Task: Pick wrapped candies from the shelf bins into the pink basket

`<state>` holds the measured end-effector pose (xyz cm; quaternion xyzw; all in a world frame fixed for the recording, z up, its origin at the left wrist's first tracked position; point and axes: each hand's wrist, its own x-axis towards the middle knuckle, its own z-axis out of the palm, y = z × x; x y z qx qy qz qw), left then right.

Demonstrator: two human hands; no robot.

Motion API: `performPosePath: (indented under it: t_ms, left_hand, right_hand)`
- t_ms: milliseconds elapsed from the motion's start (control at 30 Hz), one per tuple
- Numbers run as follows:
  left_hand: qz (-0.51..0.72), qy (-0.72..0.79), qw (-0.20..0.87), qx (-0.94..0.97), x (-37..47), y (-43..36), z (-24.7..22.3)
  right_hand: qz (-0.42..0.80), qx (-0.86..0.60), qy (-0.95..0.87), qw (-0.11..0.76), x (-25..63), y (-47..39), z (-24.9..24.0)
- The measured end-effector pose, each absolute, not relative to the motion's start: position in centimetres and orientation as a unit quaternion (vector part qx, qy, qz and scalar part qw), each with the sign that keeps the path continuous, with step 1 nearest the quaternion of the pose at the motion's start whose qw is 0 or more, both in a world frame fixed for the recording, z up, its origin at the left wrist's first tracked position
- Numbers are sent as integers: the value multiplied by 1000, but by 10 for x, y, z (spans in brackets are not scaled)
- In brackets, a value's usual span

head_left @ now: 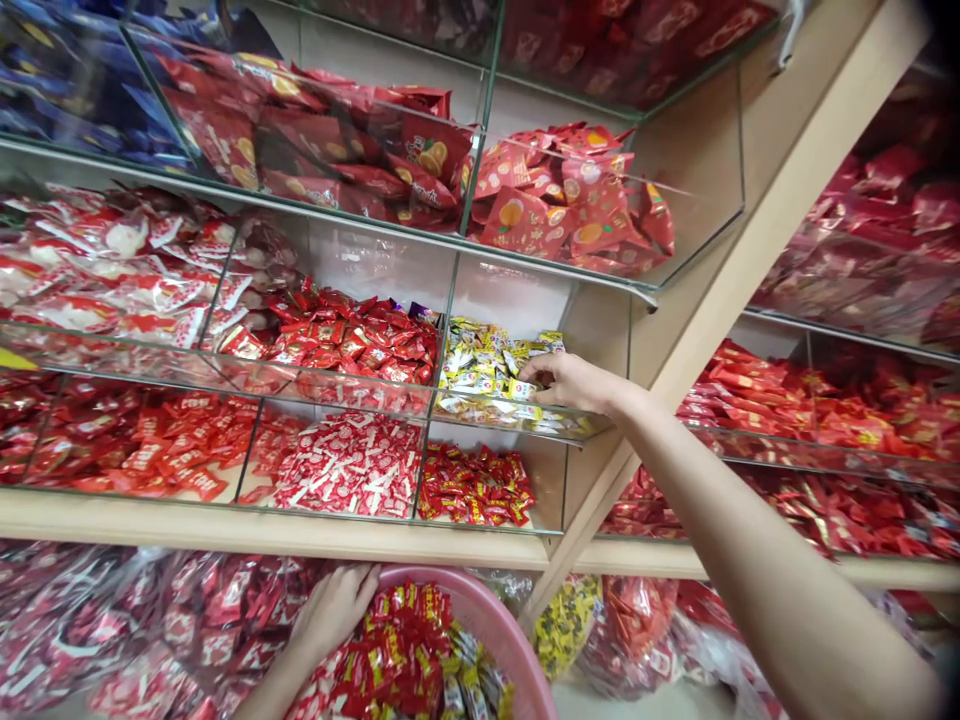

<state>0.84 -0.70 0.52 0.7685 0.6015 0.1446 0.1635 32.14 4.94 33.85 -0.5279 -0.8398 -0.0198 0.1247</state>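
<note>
Two hands are at work here. The fingers (534,372) of the right hand (570,382) are curled together down into the heap of yellow-and-white candies (487,375), pinched on what looks like a few wrappers, though how many I cannot tell from where I stand. That heap fills the rightmost glass bin (525,420) on the middle shelf, and everything else is best placed from it. The candies lie just to the left of and under the fingertips, the heap running longways from the front lip toward the back wall; the right hand is far the nearer one. Straight below and to the left of that bin, the left hand (334,605) has its fingers spread and closed over the rim of a pink basin (491,610), already holding red and yellow candies (409,645). Left of the yellow bin sits a bin of red wrapped sweets (345,345); beneath it, small red-and-yellow sweets (474,487). The bin's front lip is low and the glass shelf (570,268) above leaves clear room to lift out toward the basin.
</note>
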Motion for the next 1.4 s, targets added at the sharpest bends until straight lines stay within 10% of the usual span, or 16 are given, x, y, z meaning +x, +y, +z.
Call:
performPosePath:
  t_ms: [1400]
  left_hand:
    - [166, 593, 153, 773, 6, -4, -3]
  right_hand:
    - [-82, -675, -682, 269, 294, 65, 340]
